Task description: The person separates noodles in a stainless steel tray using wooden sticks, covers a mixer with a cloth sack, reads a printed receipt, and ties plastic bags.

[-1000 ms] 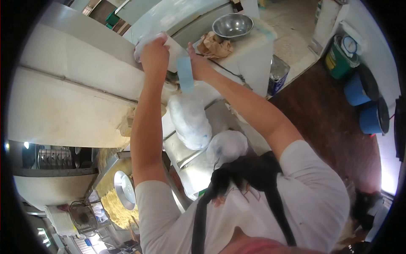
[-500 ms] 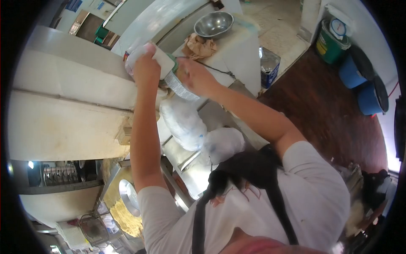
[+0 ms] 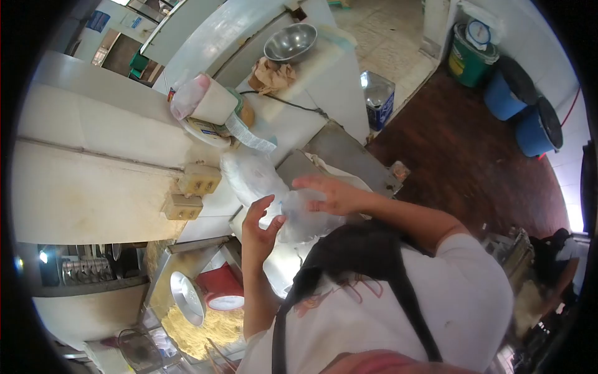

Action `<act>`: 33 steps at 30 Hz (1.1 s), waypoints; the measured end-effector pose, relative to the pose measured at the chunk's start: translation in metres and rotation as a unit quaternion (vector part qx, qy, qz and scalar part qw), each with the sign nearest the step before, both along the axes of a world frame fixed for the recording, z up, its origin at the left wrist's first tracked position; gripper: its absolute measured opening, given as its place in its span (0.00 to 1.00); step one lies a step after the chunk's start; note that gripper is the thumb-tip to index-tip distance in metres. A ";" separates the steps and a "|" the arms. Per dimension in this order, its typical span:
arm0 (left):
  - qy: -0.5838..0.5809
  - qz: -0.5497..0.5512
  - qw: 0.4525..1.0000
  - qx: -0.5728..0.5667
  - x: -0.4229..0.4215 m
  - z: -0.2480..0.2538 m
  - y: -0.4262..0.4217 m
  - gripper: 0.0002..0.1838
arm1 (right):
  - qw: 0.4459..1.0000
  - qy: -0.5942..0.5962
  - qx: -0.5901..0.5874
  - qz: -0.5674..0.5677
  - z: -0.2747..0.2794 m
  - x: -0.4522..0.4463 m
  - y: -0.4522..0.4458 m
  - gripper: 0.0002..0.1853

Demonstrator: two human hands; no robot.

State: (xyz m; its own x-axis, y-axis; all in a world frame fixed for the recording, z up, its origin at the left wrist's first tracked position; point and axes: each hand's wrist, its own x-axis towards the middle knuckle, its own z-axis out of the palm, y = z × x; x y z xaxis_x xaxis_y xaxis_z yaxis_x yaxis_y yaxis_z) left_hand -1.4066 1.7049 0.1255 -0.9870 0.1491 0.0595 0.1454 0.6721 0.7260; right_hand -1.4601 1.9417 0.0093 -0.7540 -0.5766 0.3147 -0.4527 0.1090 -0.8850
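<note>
My left hand (image 3: 261, 227) has its thumb and fingers apart, close to the near clear plastic bag (image 3: 305, 215). Over the other side of that bag is my right hand (image 3: 330, 194), fingers spread. Neither hand shows anything held; whether they touch the bag is hard to tell. A second plastic bag (image 3: 252, 174) with pale contents lies just beyond. Farther off, a white container (image 3: 215, 103) with a pinkish plastic bag (image 3: 190, 96) on it sits by the wall, beside a green-rimmed tub (image 3: 242, 112) and a printed strip (image 3: 249, 134).
A steel bowl (image 3: 290, 43) and crumpled brown paper (image 3: 274, 76) sit on the far counter. Wall sockets (image 3: 199, 179) are at left. Below them are a red scale (image 3: 221, 287), a metal pan (image 3: 187, 298) and yellow noodle-like food (image 3: 202, 327). Blue bins (image 3: 539, 134) stand at right.
Both hands have come back from the white container to the near plastic bag, and both have opened. The view has shifted, bringing the red scale into sight.
</note>
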 end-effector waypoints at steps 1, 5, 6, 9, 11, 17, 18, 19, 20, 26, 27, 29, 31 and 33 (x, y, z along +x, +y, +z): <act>0.004 -0.006 1.000 -0.010 0.005 -0.003 0.001 0.26 | 1.000 0.007 0.016 0.021 -0.005 0.004 -0.003 0.38; -0.040 0.012 0.999 0.000 0.014 -0.018 0.007 0.26 | 0.994 -0.053 0.067 0.065 -0.009 0.018 -0.014 0.48; -0.037 0.021 0.999 -0.011 0.016 -0.018 0.010 0.26 | 0.994 -0.059 0.066 0.066 -0.005 0.021 -0.014 0.50; -0.014 0.041 0.999 -0.029 0.023 -0.018 0.015 0.25 | 0.994 -0.063 0.073 0.057 -0.003 0.030 -0.013 0.53; -0.004 0.048 0.999 -0.025 0.028 -0.020 0.016 0.25 | 0.994 -0.057 0.075 0.049 -0.011 0.034 -0.014 0.54; -0.004 0.062 0.998 0.013 0.028 -0.031 0.022 0.24 | 0.998 -0.004 0.058 -0.007 -0.009 0.045 -0.015 0.55; 0.001 0.067 0.998 0.011 0.026 -0.030 0.025 0.24 | 0.998 0.050 0.021 -0.032 -0.007 0.045 -0.018 0.55; 0.006 0.071 0.997 0.010 0.025 -0.029 0.027 0.24 | 0.993 0.104 -0.016 -0.057 -0.005 0.044 -0.021 0.54; 0.006 0.068 0.998 0.000 0.023 -0.029 0.029 0.25 | 0.995 0.087 -0.008 -0.038 0.003 0.042 -0.023 0.54; 0.005 0.080 0.996 -0.025 0.025 -0.024 0.041 0.26 | 0.995 0.095 -0.014 -0.035 -0.003 0.030 -0.043 0.45; 0.002 0.081 0.997 -0.018 0.025 -0.023 0.041 0.26 | 0.994 0.094 -0.025 -0.042 -0.003 0.032 -0.045 0.44; -0.010 0.083 0.997 -0.005 0.027 -0.021 0.042 0.26 | 0.993 0.099 -0.044 -0.057 -0.008 0.034 -0.047 0.41; -0.023 0.086 0.996 0.003 0.028 -0.020 0.045 0.26 | 0.989 0.115 -0.058 -0.075 -0.017 0.033 -0.049 0.38; 0.006 0.085 0.996 -0.007 0.028 -0.027 0.046 0.26 | 0.994 0.072 -0.050 -0.072 -0.002 0.039 -0.044 0.37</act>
